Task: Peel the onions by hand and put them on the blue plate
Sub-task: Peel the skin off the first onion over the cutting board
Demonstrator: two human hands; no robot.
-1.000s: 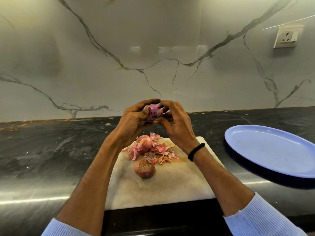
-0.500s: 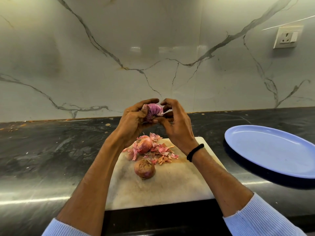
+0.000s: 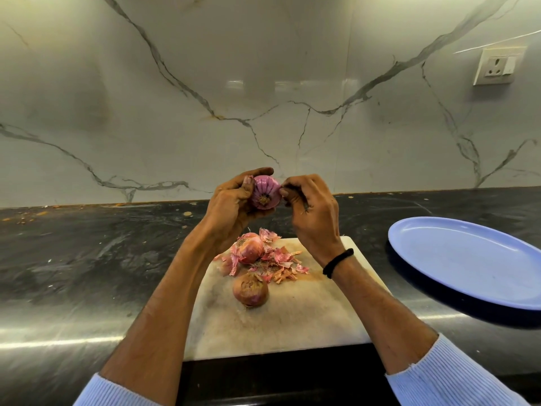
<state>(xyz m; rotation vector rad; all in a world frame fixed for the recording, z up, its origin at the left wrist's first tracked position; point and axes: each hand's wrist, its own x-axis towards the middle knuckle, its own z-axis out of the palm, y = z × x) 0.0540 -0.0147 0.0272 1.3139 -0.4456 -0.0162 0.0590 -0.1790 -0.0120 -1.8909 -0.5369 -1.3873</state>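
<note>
My left hand (image 3: 231,203) grips a peeled purple onion (image 3: 265,192), held up above the white cutting board (image 3: 292,317) with its root end facing me. My right hand (image 3: 310,206) has its fingers curled, and its fingertips pinch at the onion's right side. Two onions still in brown skin lie on the board: one (image 3: 248,249) among a heap of pink skins (image 3: 278,262), the other (image 3: 250,289) nearer me. The blue plate (image 3: 468,259) sits on the counter at the right with nothing on it.
The board lies on a dark stone counter (image 3: 87,259) that runs up to a marble wall. A wall socket (image 3: 497,65) is at the upper right. Small skin scraps dot the back of the counter at the left.
The onion has turned in my left hand, so its root end now faces me. My right hand has slid off to the onion's right side.
</note>
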